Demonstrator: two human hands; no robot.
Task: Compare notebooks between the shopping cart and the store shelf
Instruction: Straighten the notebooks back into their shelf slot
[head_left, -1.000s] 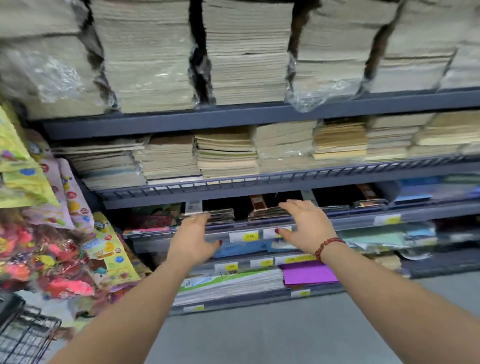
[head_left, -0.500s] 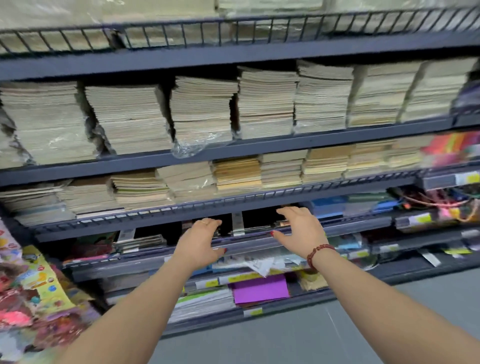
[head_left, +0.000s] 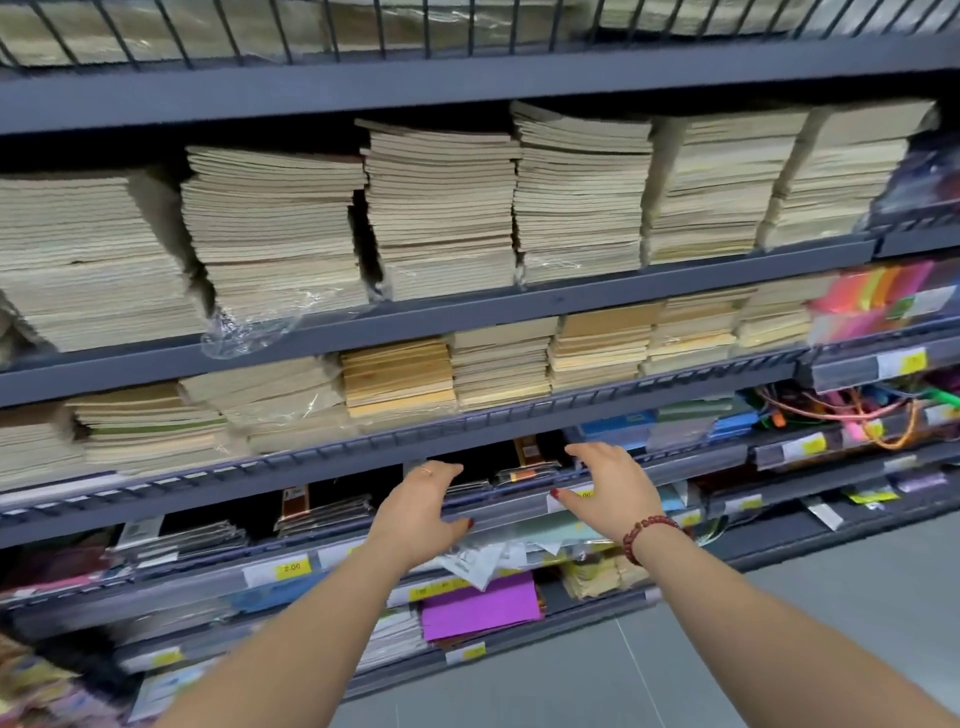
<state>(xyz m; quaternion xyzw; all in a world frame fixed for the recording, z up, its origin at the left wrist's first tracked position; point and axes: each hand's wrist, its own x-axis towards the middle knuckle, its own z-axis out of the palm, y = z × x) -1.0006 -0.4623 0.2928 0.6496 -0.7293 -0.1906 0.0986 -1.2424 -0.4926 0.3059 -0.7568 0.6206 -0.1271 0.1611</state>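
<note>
"Hovering at the grey metal store shelf (head_left: 675, 280), your left hand (head_left: 421, 512) and right hand (head_left: 610, 493) gripped nothing, fingers relaxed."
"You flanked the dark plastic-wrapped notebooks (head_left: 524, 475) there, likely for a two-handed pull."

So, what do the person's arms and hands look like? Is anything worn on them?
No sleeves are in view on either arm. The right hand has a dark red bead bracelet at the wrist. The left hand carries a thin ring. The thumbnails on both are painted red.

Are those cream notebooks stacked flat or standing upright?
Stacked flat: the cream notebooks lie in piles on the shelf, edges facing out.
</note>
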